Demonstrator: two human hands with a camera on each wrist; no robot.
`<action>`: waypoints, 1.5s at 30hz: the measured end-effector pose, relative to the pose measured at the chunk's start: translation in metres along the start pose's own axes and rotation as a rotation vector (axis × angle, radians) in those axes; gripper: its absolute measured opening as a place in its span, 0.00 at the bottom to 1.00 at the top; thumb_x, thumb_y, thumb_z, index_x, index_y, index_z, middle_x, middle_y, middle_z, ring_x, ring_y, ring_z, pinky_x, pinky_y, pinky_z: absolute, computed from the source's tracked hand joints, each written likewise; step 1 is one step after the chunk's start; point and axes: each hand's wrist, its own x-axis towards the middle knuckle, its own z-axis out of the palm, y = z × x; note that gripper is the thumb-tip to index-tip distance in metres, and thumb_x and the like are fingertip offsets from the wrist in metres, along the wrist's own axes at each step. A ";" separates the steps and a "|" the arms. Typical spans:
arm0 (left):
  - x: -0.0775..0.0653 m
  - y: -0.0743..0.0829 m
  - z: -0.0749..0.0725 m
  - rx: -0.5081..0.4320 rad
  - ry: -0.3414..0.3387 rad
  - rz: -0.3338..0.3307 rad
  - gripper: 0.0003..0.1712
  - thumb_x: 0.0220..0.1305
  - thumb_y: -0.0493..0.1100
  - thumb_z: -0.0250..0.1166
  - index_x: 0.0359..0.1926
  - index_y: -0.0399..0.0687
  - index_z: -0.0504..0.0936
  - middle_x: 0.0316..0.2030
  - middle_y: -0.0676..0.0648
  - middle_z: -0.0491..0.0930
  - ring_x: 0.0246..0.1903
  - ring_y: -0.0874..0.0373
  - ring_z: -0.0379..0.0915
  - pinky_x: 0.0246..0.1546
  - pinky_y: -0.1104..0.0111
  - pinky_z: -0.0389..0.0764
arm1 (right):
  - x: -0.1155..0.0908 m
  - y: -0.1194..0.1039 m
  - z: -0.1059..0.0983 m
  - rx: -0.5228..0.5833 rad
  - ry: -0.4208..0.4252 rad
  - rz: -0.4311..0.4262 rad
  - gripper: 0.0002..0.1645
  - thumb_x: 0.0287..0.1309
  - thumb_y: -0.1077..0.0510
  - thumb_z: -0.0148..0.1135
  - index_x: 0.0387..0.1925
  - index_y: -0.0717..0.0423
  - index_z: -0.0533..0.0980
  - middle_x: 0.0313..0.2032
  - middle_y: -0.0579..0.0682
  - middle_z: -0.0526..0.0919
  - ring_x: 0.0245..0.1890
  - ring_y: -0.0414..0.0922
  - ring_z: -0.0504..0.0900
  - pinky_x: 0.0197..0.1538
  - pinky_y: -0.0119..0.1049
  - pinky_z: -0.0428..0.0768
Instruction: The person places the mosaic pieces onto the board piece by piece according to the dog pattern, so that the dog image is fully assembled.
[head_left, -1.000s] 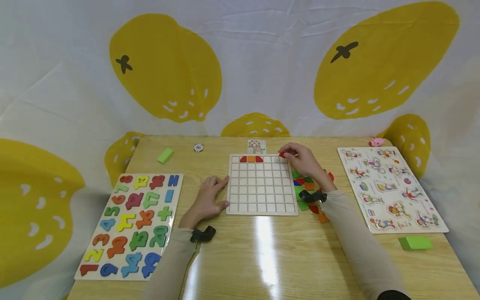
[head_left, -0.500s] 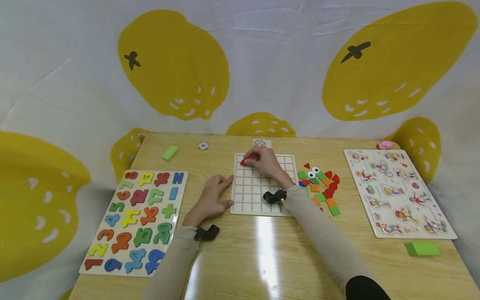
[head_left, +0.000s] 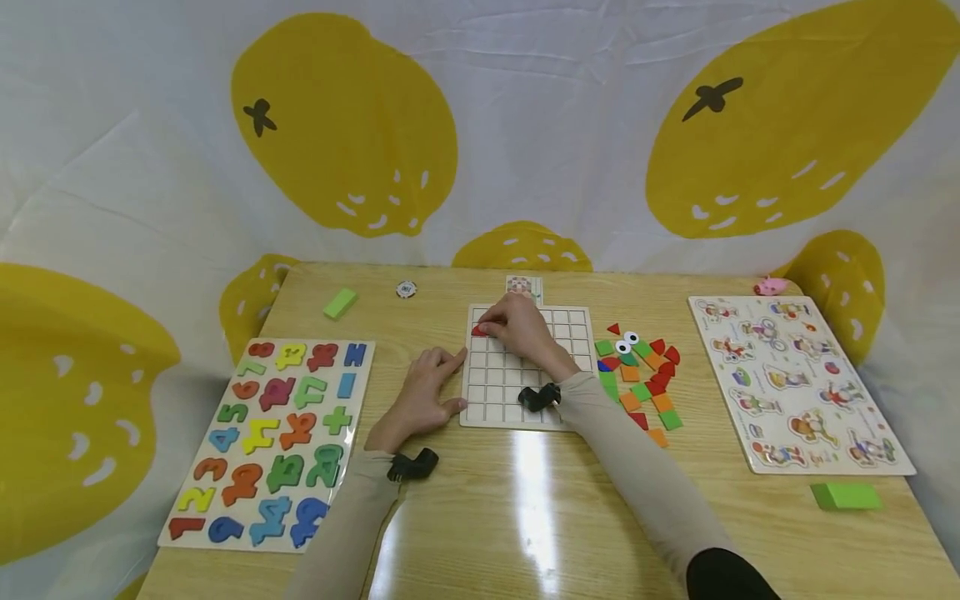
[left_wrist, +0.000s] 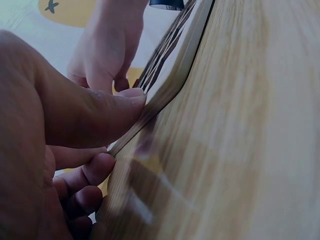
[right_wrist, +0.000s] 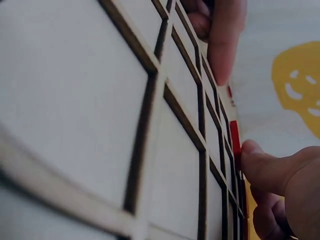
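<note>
The pale wooden grid board (head_left: pixel 496 361) lies flat on the table, before the person. At its upper left, the right hand (head_left: pixel 522 329) pinches a small red tile (head_left: pixel 477 331) between thumb and fingertips, over the first column. In the right wrist view the red tile (right_wrist: pixel 235 140) stands at the board's grid, with the right thumb against it. The left hand (head_left: pixel 422 396) rests beside the board's left edge, thumb and index finger spread and touching it. In the left wrist view the left thumb (left_wrist: pixel 117 107) lies on the board's rim. The right hand hides part of the upper rows.
Right of the board lies a loose spread of coloured tiles (head_left: pixel 660 379) with two googly eyes (head_left: pixel 627 342). A picture card (head_left: pixel 525 287) lies behind the board. A number puzzle (head_left: pixel 262 446) is at left, a picture puzzle (head_left: pixel 795 387) at right. Green blocks (head_left: pixel 846 497) lie farther out.
The right hand has moved left from the board's upper right corner to its upper left, carrying the red tile, then slightly down and left. The left hand keeps its place on the edge.
</note>
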 end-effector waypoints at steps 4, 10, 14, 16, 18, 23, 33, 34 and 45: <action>0.000 -0.001 0.000 -0.010 0.005 0.007 0.48 0.50 0.46 0.71 0.73 0.47 0.64 0.48 0.47 0.70 0.45 0.53 0.62 0.49 0.57 0.63 | 0.000 -0.004 0.000 -0.034 0.018 -0.004 0.06 0.59 0.55 0.69 0.37 0.47 0.89 0.32 0.43 0.84 0.36 0.41 0.74 0.41 0.38 0.71; 0.000 -0.002 0.000 -0.005 0.001 0.000 0.48 0.51 0.46 0.71 0.73 0.48 0.64 0.48 0.47 0.69 0.45 0.54 0.62 0.49 0.57 0.63 | 0.001 -0.007 0.002 -0.010 0.025 -0.009 0.07 0.57 0.53 0.71 0.36 0.49 0.89 0.33 0.43 0.85 0.37 0.42 0.74 0.41 0.38 0.71; 0.000 -0.002 0.000 -0.004 -0.006 -0.006 0.48 0.51 0.47 0.71 0.73 0.48 0.64 0.48 0.47 0.69 0.45 0.53 0.62 0.49 0.57 0.63 | 0.001 -0.007 0.004 -0.011 0.003 -0.022 0.08 0.55 0.52 0.72 0.36 0.50 0.89 0.32 0.43 0.86 0.37 0.42 0.74 0.42 0.39 0.72; 0.000 -0.001 0.000 -0.005 -0.007 -0.006 0.48 0.51 0.47 0.71 0.73 0.47 0.64 0.49 0.46 0.69 0.45 0.53 0.62 0.50 0.57 0.63 | 0.001 -0.007 0.004 -0.025 -0.002 -0.017 0.08 0.55 0.52 0.72 0.36 0.50 0.89 0.32 0.42 0.86 0.37 0.42 0.74 0.42 0.39 0.72; 0.000 0.000 -0.001 -0.002 -0.008 -0.005 0.48 0.51 0.47 0.71 0.73 0.48 0.64 0.49 0.46 0.69 0.46 0.53 0.62 0.50 0.57 0.63 | 0.001 -0.008 0.004 -0.034 -0.001 -0.007 0.08 0.55 0.52 0.72 0.36 0.50 0.89 0.31 0.42 0.86 0.36 0.42 0.74 0.42 0.39 0.72; 0.000 0.000 0.000 -0.003 0.006 -0.002 0.48 0.50 0.47 0.71 0.73 0.47 0.65 0.48 0.46 0.70 0.45 0.52 0.62 0.49 0.56 0.63 | -0.002 -0.008 0.002 0.001 0.021 -0.021 0.10 0.55 0.54 0.72 0.39 0.51 0.88 0.33 0.46 0.85 0.36 0.42 0.74 0.41 0.39 0.71; -0.001 0.001 0.002 0.006 -0.017 -0.031 0.48 0.51 0.47 0.71 0.74 0.50 0.63 0.50 0.47 0.69 0.47 0.53 0.62 0.54 0.55 0.64 | -0.069 0.048 -0.092 0.048 0.035 0.094 0.18 0.57 0.55 0.71 0.49 0.56 0.84 0.45 0.56 0.84 0.42 0.52 0.80 0.43 0.48 0.78; -0.002 0.001 0.002 0.010 -0.017 -0.032 0.49 0.51 0.47 0.72 0.74 0.50 0.63 0.50 0.47 0.69 0.48 0.53 0.62 0.54 0.55 0.64 | -0.079 0.056 -0.104 0.028 0.027 0.123 0.18 0.58 0.56 0.70 0.49 0.56 0.84 0.46 0.56 0.84 0.43 0.53 0.79 0.44 0.49 0.78; -0.003 0.004 0.002 -0.012 -0.010 -0.027 0.48 0.51 0.47 0.72 0.74 0.49 0.64 0.49 0.46 0.69 0.47 0.52 0.61 0.52 0.56 0.62 | -0.143 0.111 -0.150 -0.112 -0.045 0.222 0.17 0.58 0.59 0.69 0.50 0.55 0.84 0.46 0.59 0.83 0.44 0.56 0.80 0.48 0.54 0.76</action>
